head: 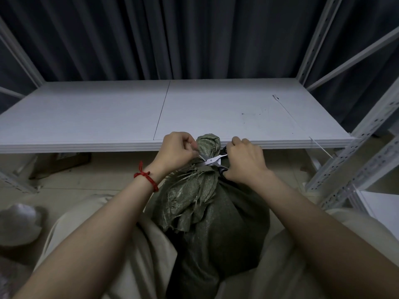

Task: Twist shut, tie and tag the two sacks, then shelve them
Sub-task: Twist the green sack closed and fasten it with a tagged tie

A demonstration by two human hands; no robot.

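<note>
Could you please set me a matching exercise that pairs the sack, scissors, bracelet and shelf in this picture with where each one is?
Things:
1. green woven sack
2. black-handled steel scissors
3. red cord bracelet
4. white shelf board

Places:
A. round the wrist of the left hand
B. gripped by the right hand
C. standing between beige trouser legs
D. beyond the sack, in front of a dark curtain

Pairs: 1-C, 2-B, 3-A, 4-D.
</note>
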